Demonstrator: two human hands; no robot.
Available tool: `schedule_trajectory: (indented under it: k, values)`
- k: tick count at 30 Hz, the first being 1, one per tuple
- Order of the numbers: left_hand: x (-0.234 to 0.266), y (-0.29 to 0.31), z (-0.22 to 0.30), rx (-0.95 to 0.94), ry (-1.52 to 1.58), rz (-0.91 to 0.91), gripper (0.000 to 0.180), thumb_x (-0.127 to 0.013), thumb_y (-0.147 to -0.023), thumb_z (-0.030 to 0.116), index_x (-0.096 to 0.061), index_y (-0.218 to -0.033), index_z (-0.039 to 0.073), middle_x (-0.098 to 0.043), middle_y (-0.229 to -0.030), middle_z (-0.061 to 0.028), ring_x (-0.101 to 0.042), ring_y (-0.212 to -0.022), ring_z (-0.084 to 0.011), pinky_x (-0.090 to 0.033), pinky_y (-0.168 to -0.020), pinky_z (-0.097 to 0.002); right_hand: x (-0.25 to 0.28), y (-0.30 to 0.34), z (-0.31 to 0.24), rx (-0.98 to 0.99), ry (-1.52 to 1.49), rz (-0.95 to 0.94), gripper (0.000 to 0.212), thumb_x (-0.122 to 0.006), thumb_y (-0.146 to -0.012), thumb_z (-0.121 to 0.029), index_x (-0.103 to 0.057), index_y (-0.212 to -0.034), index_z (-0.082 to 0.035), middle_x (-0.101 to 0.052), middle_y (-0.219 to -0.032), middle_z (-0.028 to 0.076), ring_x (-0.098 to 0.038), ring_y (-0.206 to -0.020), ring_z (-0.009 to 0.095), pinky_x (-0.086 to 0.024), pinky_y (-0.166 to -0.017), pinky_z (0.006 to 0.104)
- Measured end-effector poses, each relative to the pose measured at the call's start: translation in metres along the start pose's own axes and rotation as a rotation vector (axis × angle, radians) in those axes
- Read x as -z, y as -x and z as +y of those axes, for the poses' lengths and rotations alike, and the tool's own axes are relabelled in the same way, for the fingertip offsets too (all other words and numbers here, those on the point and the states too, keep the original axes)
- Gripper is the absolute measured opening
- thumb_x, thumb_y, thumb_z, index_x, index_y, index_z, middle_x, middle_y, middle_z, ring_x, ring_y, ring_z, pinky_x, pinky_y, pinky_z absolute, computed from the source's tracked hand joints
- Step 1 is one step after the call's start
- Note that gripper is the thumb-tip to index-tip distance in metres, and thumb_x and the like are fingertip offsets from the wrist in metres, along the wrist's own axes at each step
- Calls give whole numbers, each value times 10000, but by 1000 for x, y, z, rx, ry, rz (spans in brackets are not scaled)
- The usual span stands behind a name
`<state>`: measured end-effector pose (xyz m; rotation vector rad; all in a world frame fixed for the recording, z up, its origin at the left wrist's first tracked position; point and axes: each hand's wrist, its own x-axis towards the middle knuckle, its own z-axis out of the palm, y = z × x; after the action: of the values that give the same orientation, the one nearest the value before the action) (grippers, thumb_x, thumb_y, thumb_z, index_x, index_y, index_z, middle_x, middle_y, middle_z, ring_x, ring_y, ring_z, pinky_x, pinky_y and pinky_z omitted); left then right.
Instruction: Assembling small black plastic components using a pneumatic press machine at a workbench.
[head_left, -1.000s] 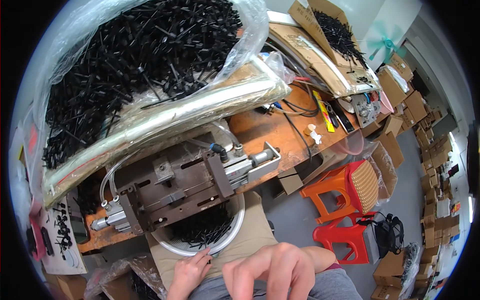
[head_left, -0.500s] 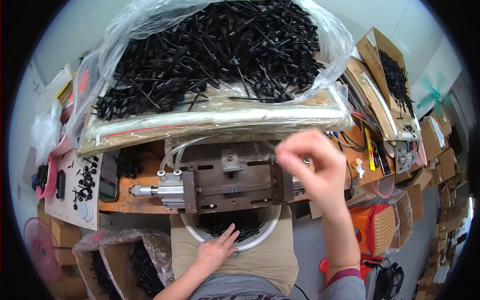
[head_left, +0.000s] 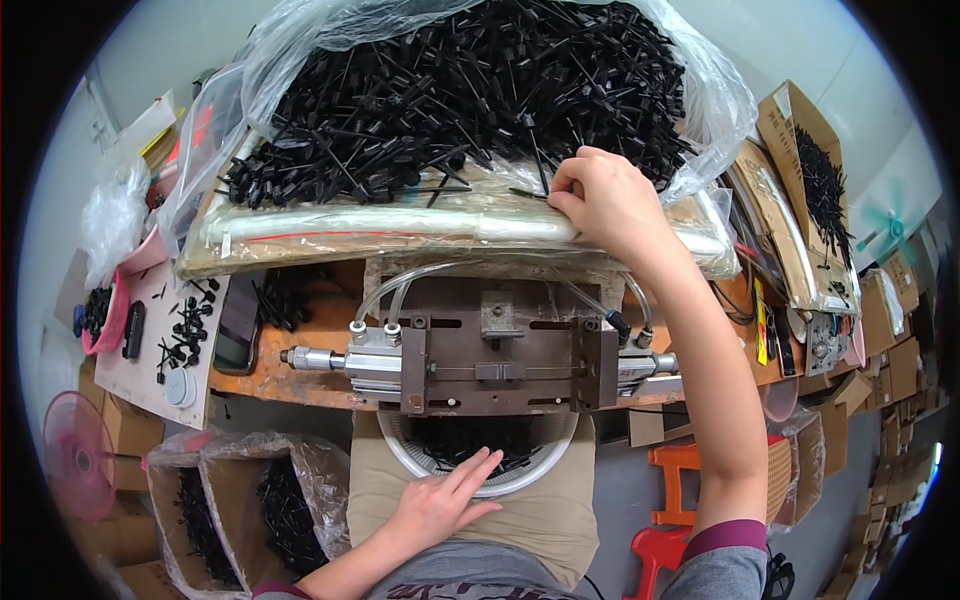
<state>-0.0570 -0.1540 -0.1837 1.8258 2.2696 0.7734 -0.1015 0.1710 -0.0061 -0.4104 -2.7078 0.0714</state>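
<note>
My right hand (head_left: 610, 200) is at the front edge of a large heap of black stemmed plastic parts (head_left: 480, 90). Its thumb and forefinger are pinched on the end of a black stemmed part (head_left: 527, 193), whose thin stem sticks out to the left. My left hand (head_left: 440, 502) lies with fingers stretched over the near rim of a white basket (head_left: 540, 470) on my lap. More black parts (head_left: 470, 440) fill the basket, close to those fingertips. Between both hands stands a brown metal fixture (head_left: 545, 340) with a small grey block (head_left: 500, 371) at its middle.
Air cylinders with clear hoses (head_left: 375, 295) flank the fixture. Left on the bench are a phone (head_left: 238, 325), loose black parts (head_left: 190, 330) and a pink bowl (head_left: 108, 320). Lined cartons (head_left: 205, 455) stand low left. An orange stool (head_left: 675, 480) is at right, below an open carton (head_left: 790, 120).
My right hand has moved up and away from above the fixture's right end to the heap's front edge, onto a black part there. My left hand remains at the basket rim.
</note>
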Motion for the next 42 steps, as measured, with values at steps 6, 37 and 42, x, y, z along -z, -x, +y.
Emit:
schedule_trajectory:
  k: [6, 37, 42]
  values:
    - [20, -16, 19, -60, 318, 104, 586, -734, -824, 359, -572, -1314, 81, -660, -1214, -68, -674, -653, -150, -540, -553, -256, 10, 20, -15, 58, -231, 189, 94, -687, -817, -97, -631, -832, -23, -567, -808, 94, -599, -772, 280, -486, -697, 373]
    - [62, -25, 20, -192, 447, 305, 326, -838, -645, 71, -731, -943, -3, -681, -1154, -165, -725, -840, -214, -603, -720, -274, -41, 202, -90, -636, -1768, -171, 215, -578, -977, -129, -686, -1033, 48, -642, -727, 74, -602, -564, 118, -486, -532, 240]
    - [64, -24, 21, -192, 424, 288, 305, -836, -643, 75, -735, -919, -5, -683, -1152, -163, -724, -802, -200, -594, -680, -266, -43, 205, -94, -609, -1768, -114, 171, -587, -967, -83, -685, -1010, 50, -656, -770, 93, -617, -578, 122, -501, -538, 250]
